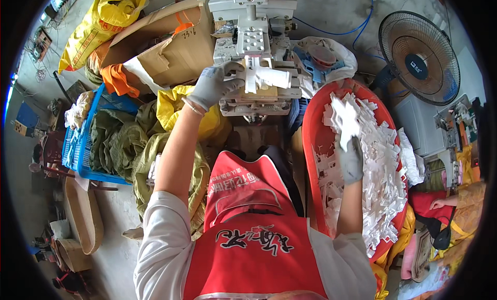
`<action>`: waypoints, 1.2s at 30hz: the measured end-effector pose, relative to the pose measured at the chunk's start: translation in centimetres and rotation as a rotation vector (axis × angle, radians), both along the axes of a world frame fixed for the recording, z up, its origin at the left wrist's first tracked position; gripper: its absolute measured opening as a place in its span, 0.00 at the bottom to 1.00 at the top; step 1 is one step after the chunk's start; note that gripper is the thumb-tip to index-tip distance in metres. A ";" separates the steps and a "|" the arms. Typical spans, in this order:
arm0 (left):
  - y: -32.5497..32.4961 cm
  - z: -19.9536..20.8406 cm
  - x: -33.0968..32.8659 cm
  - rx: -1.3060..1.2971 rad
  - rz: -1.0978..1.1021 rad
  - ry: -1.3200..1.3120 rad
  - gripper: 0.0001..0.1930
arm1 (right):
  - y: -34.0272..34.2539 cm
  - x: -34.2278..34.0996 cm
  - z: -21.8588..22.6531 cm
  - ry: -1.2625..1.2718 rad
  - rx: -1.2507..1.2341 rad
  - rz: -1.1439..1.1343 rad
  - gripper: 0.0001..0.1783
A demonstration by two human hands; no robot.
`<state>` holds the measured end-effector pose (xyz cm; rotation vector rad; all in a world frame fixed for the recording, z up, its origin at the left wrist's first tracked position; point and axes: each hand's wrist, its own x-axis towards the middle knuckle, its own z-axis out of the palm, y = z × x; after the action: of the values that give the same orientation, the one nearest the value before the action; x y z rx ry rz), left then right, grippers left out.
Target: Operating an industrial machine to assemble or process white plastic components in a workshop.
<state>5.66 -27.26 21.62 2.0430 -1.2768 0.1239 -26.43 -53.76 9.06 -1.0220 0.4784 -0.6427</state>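
A white plastic fitting (269, 76) with a tube-like end lies on the bed of a press-like machine (253, 41) in front of me. Beside its left end is my left hand (209, 88), in a grey glove, thumb and fingers curved but apart with nothing visible between them. My right hand (350, 163), also gloved, reaches over a long red tub (309, 144) and grips a bright white plastic piece (346, 119), whose outline is partly washed out by glare. Below it, the tub is heaped with similar white plastic pieces (375, 181).
A black fan (419, 59) stands at the far right. On the left are a cardboard box (165, 56), a blue basket (83, 160) with green sacks, and yellow bags (194, 113). Another person's hand (440, 203) shows at the right edge.
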 end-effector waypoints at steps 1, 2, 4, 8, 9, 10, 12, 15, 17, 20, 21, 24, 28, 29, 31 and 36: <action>0.6 -0.2 -0.1 -0.050 0.037 -0.011 0.17 | 0.0 1.6 1.5 -0.020 -0.080 0.009 0.27; 1.4 -0.4 -0.4 -0.102 0.045 -0.034 0.18 | -0.2 3.3 2.6 0.005 -0.275 0.066 0.25; 3.6 -1.5 -0.9 -0.132 0.102 -0.002 0.18 | 0.7 6.8 5.5 0.039 -0.583 0.132 0.23; 10.4 -5.4 -2.5 -0.276 0.297 0.086 0.15 | 3.4 14.2 8.8 0.019 -1.292 0.159 0.24; 12.2 -6.2 -3.0 -0.264 0.357 0.110 0.15 | 3.8 15.6 8.9 -0.007 -1.503 0.098 0.24; 14.2 -6.7 -4.0 -0.214 0.444 0.146 0.14 | 4.4 16.4 9.8 0.034 -1.558 0.120 0.24; 17.3 -7.4 -5.9 -0.124 0.599 0.203 0.14 | 4.4 17.7 10.1 0.106 -1.637 0.199 0.25; 21.8 -9.6 -8.1 -0.174 0.632 0.289 0.14 | 4.7 17.7 10.8 0.189 -1.795 0.252 0.24; 23.2 -11.4 -8.4 -0.194 0.660 0.375 0.15 | 3.4 17.9 11.2 0.220 -1.711 0.434 0.22; 24.3 -13.5 -9.2 -0.123 0.781 0.437 0.15 | 2.1 17.2 9.8 0.017 -1.695 0.235 0.19; 25.3 -14.7 -9.2 -0.116 0.747 0.354 0.15 | 1.7 16.3 9.4 -0.007 -1.631 0.170 0.18; 27.2 -16.0 -10.7 0.020 0.931 0.453 0.15 | -0.4 11.3 5.7 0.143 -1.421 0.035 0.14; 33.0 -19.6 -11.1 -0.007 0.977 0.461 0.17 | -5.0 1.5 -6.0 0.639 -1.128 0.053 0.16; 34.9 -20.8 -10.7 -0.022 0.992 0.489 0.18 | -5.9 -0.7 -9.2 0.862 -1.046 0.116 0.19; 33.6 -19.8 -11.3 -0.052 1.019 0.442 0.17 | -5.2 -4.2 -12.0 1.068 -1.002 0.262 0.25; 31.1 -19.4 -10.3 0.038 0.841 0.388 0.16 | -3.5 -5.4 -22.6 1.177 -0.930 0.498 0.21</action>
<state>-4.68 3.86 2.21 2.3619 -0.1416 0.0782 -31.87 -57.25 -13.57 -2.3130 0.9151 0.3339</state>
